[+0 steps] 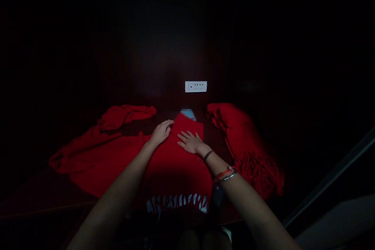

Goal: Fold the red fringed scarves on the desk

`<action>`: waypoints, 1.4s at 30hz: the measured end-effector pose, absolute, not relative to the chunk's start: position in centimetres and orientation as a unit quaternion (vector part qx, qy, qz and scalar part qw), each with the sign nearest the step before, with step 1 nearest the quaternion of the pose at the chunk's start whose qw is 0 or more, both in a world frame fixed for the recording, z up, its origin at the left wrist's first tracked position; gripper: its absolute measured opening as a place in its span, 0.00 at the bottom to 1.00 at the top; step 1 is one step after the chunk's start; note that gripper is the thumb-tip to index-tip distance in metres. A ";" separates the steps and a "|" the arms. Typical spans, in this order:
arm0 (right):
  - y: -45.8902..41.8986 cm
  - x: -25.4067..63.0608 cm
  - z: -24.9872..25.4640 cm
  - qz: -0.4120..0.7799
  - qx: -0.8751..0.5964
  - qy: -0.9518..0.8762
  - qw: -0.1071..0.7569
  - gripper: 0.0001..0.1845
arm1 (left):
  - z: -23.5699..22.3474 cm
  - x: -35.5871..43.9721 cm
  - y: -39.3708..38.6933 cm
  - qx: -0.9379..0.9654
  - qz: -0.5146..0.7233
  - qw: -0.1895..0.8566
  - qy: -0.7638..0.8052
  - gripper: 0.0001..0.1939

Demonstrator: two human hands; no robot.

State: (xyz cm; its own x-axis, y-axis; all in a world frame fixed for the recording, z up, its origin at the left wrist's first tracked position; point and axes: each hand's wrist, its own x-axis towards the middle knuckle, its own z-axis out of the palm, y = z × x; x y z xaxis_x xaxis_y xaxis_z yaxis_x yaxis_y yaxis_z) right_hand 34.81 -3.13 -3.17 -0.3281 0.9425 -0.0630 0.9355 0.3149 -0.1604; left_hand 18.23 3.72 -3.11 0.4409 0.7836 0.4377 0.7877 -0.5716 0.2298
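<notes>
A red fringed scarf [178,168] lies in front of me, its pale-gapped fringe hanging at the near edge. My right hand [190,141] rests flat on it, palm down with fingers spread. At the scarf's upper left edge is my left hand [161,133], its fingers stretched out together over the cloth. The left thumb and the underside of that hand are partly hidden. More red cloth [99,156] spreads loosely to the left; whether it joins the scarf I cannot tell. Bracelets [227,174] circle my right wrist and forearm.
A folded red fringed scarf [237,129] lies to the right on the dark surface. Behind my hands is a small blurred bluish item [188,114]. A white socket panel [196,86] is on the dark wall. The surroundings are very dim.
</notes>
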 end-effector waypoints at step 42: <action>-3.8 38.0 -2.8 0.068 -0.596 -0.781 0.173 0.33 | 2.0 5.3 1.5 -0.608 -0.002 0.062 -0.792 0.35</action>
State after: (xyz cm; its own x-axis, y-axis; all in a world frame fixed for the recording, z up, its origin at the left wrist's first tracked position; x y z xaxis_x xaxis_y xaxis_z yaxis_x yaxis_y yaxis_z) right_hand 37.96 -3.85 -2.83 -0.2296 0.9546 0.1899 0.9075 0.2805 -0.3127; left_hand 5.33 1.46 1.96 -0.2533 0.9622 0.1000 0.9626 0.2609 -0.0728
